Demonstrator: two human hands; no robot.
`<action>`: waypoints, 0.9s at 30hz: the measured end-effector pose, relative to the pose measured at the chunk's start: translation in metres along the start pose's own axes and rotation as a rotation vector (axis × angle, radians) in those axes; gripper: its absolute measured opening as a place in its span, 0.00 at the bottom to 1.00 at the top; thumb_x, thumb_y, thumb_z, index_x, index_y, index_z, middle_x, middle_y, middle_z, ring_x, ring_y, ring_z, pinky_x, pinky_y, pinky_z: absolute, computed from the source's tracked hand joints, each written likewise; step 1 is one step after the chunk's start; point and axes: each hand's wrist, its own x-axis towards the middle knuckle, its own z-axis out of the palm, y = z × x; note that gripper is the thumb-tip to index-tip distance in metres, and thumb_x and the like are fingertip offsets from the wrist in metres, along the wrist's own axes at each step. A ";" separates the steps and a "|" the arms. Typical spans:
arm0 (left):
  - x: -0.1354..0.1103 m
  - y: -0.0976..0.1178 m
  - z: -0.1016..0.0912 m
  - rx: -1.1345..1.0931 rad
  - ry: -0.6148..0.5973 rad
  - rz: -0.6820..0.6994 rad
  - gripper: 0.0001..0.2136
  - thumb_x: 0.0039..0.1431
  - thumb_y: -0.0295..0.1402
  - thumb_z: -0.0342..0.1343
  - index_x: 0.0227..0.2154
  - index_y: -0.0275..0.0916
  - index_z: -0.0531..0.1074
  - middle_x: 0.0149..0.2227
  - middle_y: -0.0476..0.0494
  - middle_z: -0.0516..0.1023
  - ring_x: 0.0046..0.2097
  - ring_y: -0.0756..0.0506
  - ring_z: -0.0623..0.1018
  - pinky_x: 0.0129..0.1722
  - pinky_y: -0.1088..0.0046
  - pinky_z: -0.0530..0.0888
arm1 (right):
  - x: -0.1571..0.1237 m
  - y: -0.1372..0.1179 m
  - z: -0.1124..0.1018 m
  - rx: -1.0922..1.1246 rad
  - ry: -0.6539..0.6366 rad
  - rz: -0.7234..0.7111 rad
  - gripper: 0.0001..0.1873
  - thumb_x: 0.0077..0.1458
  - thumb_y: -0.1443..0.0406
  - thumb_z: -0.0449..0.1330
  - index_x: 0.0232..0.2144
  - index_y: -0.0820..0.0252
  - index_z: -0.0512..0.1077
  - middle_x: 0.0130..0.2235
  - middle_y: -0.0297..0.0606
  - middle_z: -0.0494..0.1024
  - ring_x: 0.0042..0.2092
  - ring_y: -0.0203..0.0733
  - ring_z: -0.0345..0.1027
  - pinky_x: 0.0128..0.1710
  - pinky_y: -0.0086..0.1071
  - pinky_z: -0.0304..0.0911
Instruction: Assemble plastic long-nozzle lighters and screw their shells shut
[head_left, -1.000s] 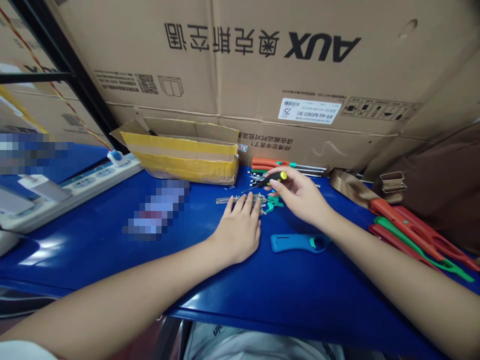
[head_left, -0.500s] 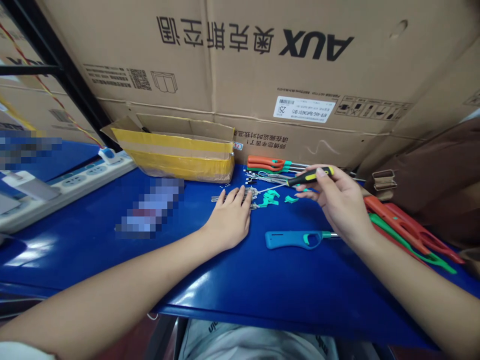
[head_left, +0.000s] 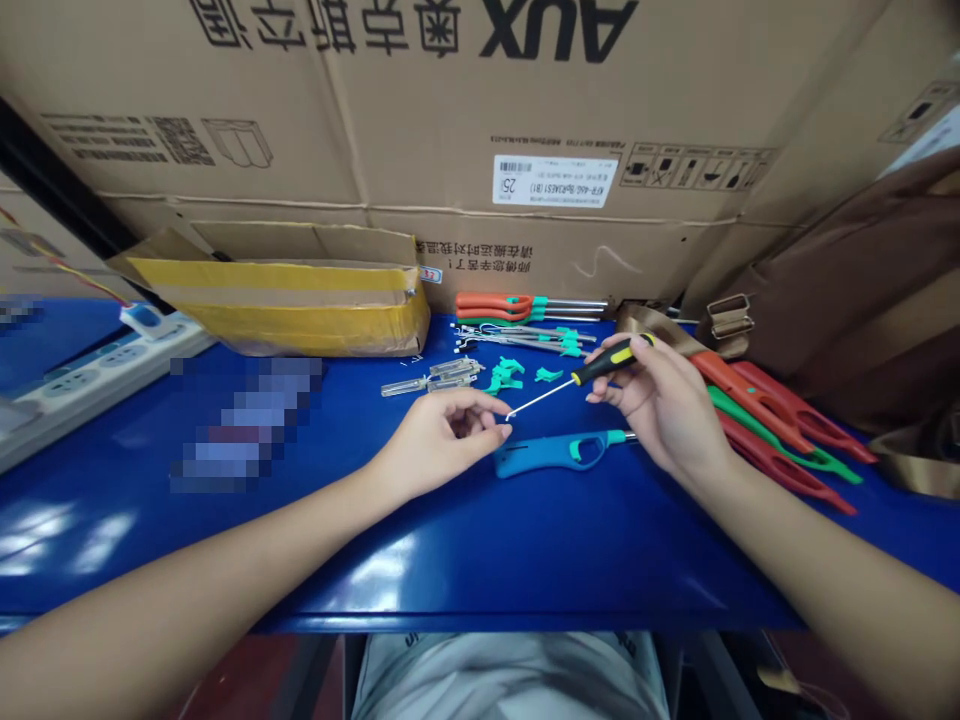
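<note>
My right hand (head_left: 667, 400) is closed around the black-and-yellow handle of a screwdriver (head_left: 602, 366), whose thin shaft slants down to the left. At its tip, my left hand (head_left: 439, 440) pinches a tiny white piece (head_left: 509, 417) between thumb and forefinger; its exact kind is too small to tell. Just under the tip, a blue gas-lighter shell (head_left: 540, 457) lies on the table. Beyond my left hand are several clear plastic fluid tanks (head_left: 450, 375), and beside them a small heap of teal trigger pieces (head_left: 506, 373).
Metal lighter rods with wires (head_left: 517, 337) and orange lighters (head_left: 491, 305) lie at the back. Red, orange and green lighter shells (head_left: 757, 400) are stacked at right. A yellow-taped carton (head_left: 315, 320) stands back left, near a white power strip (head_left: 97, 375). A large cardboard box (head_left: 420, 130) walls the rear.
My left hand has lifted off the clear tanks and come nearer, now pinching at the screwdriver's tip. The right hand still holds the screwdriver. The camera view has shifted.
</note>
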 end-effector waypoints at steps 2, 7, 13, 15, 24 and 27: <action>0.001 0.001 0.001 -0.046 -0.010 -0.070 0.13 0.52 0.38 0.68 0.36 0.33 0.81 0.25 0.50 0.74 0.27 0.53 0.70 0.28 0.78 0.67 | -0.002 0.001 0.001 0.003 -0.020 0.017 0.14 0.53 0.55 0.69 0.34 0.58 0.75 0.30 0.34 0.78 0.27 0.36 0.72 0.27 0.31 0.75; 0.003 0.000 0.001 -0.120 0.011 -0.104 0.10 0.48 0.36 0.71 0.31 0.34 0.82 0.25 0.50 0.76 0.27 0.55 0.71 0.28 0.81 0.68 | -0.005 0.002 0.003 0.002 -0.035 0.035 0.13 0.54 0.55 0.68 0.34 0.57 0.75 0.31 0.33 0.78 0.27 0.36 0.72 0.28 0.32 0.75; 0.001 0.001 0.001 -0.189 -0.018 -0.124 0.06 0.51 0.33 0.70 0.30 0.36 0.83 0.26 0.48 0.80 0.25 0.55 0.73 0.26 0.82 0.71 | -0.003 0.002 0.001 0.028 0.012 0.020 0.10 0.55 0.57 0.66 0.34 0.58 0.75 0.30 0.34 0.78 0.27 0.35 0.72 0.26 0.30 0.74; 0.001 0.002 0.001 -0.317 -0.016 -0.205 0.05 0.51 0.33 0.70 0.31 0.37 0.83 0.28 0.48 0.82 0.26 0.55 0.75 0.27 0.82 0.74 | -0.002 0.002 -0.001 0.031 0.027 0.010 0.10 0.55 0.58 0.65 0.33 0.58 0.75 0.32 0.35 0.79 0.27 0.35 0.72 0.26 0.30 0.74; 0.002 0.008 0.003 -0.763 0.083 -0.484 0.03 0.57 0.28 0.68 0.34 0.35 0.82 0.34 0.43 0.85 0.32 0.53 0.81 0.35 0.83 0.79 | -0.004 0.002 0.001 0.004 0.022 0.062 0.13 0.47 0.63 0.72 0.32 0.57 0.72 0.33 0.31 0.79 0.26 0.31 0.71 0.26 0.26 0.74; 0.004 0.007 0.003 -0.788 0.121 -0.518 0.02 0.59 0.25 0.66 0.36 0.35 0.81 0.35 0.43 0.85 0.32 0.53 0.82 0.37 0.81 0.80 | -0.006 0.003 0.003 0.005 0.007 0.087 0.13 0.46 0.63 0.72 0.32 0.57 0.71 0.33 0.30 0.78 0.27 0.31 0.72 0.27 0.27 0.75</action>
